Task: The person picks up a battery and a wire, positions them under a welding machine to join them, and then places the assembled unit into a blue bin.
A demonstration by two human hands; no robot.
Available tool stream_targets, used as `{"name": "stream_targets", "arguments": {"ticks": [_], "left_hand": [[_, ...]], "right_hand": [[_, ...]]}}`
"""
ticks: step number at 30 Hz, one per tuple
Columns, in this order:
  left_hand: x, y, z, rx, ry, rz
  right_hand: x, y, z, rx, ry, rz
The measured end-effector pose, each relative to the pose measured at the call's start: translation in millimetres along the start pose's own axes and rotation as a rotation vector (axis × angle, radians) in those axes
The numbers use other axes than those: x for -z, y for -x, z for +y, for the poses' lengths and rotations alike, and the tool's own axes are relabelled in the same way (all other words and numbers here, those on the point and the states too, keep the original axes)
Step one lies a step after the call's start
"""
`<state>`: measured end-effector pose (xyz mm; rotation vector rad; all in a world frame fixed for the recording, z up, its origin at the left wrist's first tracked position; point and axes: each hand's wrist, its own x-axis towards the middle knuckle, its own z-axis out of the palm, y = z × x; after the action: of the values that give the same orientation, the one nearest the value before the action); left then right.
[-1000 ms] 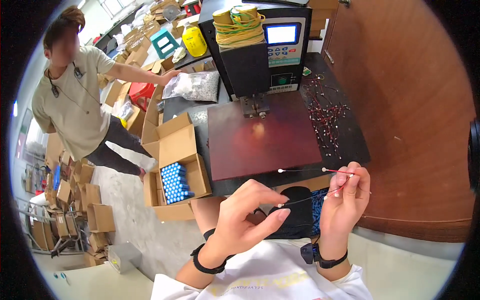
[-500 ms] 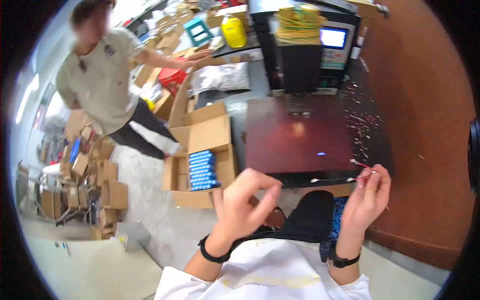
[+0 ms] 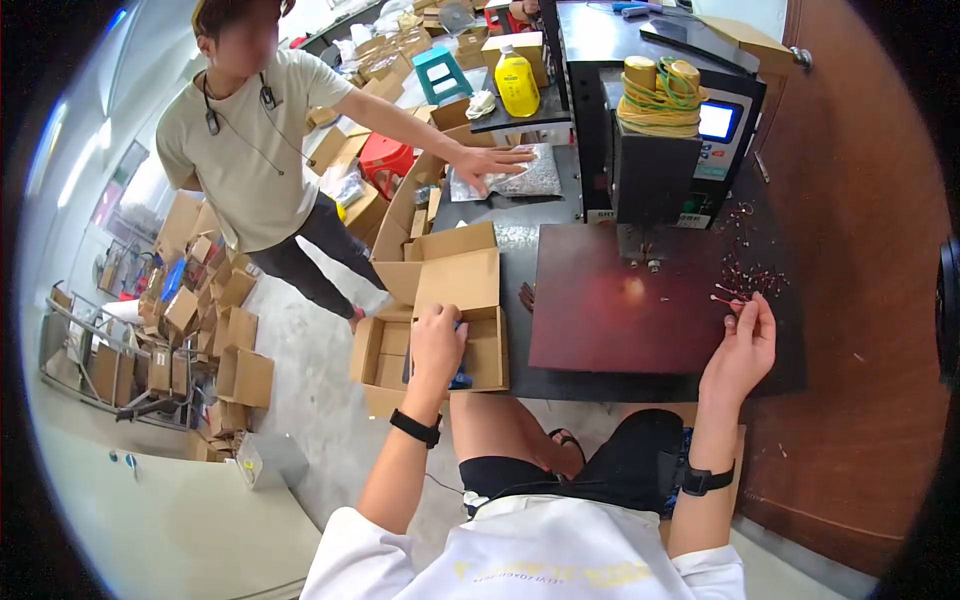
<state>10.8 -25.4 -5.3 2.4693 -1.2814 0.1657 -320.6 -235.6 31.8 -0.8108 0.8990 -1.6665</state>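
My left hand [image 3: 437, 348] is down in an open cardboard box [image 3: 488, 362], its fingers curled round a blue battery [image 3: 461, 381]. The hand covers most of the blue rows there, so how many it grips is hidden. Over the right edge of the dark red mat [image 3: 590, 340], my right hand [image 3: 740, 350] pinches a thin red and black wire lead [image 3: 724, 299] with small white connectors. A loose pile of similar leads [image 3: 745, 268] lies just beyond those fingertips.
Behind the mat stands a black bench machine [image 3: 655, 180] with a lit screen and yellow-green wire coils on top. Across the table, a co-worker's hand [image 3: 490, 165] rests on a clear plastic bag [image 3: 530, 175]. A yellow jug [image 3: 516, 85] stands farther back. Brown partition [image 3: 860, 300] to the right.
My left hand has moved left and down into the box, over the blue rows. My right hand keeps its lead near the pile. The co-worker's hand has come onto the bag.
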Motion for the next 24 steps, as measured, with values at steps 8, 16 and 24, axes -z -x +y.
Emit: {"name": "stream_targets", "arguments": {"ticks": [8,16,24], "left_hand": [[13.4,-3.6,-1.1,-0.075,0.051,0.034],[66.7,-15.8,104.4,-0.028,0.706,-0.267],[38.3,-37.3,156.1,-0.568,0.418,-0.112]], "right_hand": [[-5.8,0.5,4.2,0.047,0.072,-0.002],[-7.2,0.8,3.0,0.004,0.033,-0.017],[-20.2,-1.5,4.1,-0.059,-0.079,-0.026]]}}
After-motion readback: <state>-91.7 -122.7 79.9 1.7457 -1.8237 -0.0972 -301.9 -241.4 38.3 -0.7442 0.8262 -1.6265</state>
